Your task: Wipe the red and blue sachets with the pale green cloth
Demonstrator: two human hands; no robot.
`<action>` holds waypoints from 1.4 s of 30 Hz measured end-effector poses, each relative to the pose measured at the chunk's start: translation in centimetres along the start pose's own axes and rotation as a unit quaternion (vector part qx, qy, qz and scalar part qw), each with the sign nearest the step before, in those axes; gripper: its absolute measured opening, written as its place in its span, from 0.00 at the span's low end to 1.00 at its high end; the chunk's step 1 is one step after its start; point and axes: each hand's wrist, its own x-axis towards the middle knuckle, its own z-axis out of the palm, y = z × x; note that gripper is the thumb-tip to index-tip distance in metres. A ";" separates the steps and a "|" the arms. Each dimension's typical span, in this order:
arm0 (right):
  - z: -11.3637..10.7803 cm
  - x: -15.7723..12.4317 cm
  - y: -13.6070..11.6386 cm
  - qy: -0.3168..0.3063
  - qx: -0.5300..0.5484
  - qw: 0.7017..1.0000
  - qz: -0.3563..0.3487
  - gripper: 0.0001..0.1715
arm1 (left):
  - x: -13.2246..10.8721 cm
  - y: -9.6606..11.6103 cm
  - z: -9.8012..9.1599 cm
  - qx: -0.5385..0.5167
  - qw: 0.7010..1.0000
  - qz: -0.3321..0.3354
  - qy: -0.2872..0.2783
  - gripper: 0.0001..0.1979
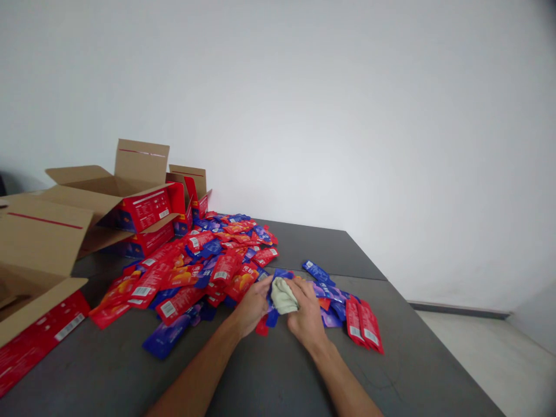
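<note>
My right hand [305,310] is closed around a crumpled pale grey-green cloth [284,296] and presses it against a blue packet [272,318]. Most of that packet is hidden behind the cloth and fingers. At the packet's left edge, my left hand [255,306] has its fingers closed on it. Just right of my right hand lie several blue packets [332,292] with purple fruit prints, overlapping each other. Beyond them, two red packets [364,326] rest side by side, barcodes showing. A large loose heap of red and blue packets [223,272] spreads to the left of my hands.
Open cardboard boxes with red printed sides stand on the left: a near one [47,330], a stacked pair [150,211] and smaller ones [200,200] behind. The dark table [313,237] meets a white wall at the back. Its right edge drops to a pale floor [478,336].
</note>
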 end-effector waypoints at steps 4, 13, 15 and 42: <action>1.2 -0.5 -1.1 -0.111 0.032 0.993 -0.003 0.36 | 0.3 0.6 -0.6 -0.017 0.996 0.013 0.085 0.33; -0.1 0.3 -1.3 0.009 0.078 0.995 0.057 0.27 | 1.0 -0.1 -1.2 0.013 0.976 0.004 0.219 0.14; -0.3 0.5 -1.0 0.059 0.083 0.990 0.095 0.26 | 0.8 -0.2 -1.5 0.034 0.971 -0.001 0.239 0.18; -0.4 0.2 0.0 0.070 0.017 0.996 0.055 0.29 | -0.4 -0.4 1.9 -0.106 0.977 -0.155 0.097 0.18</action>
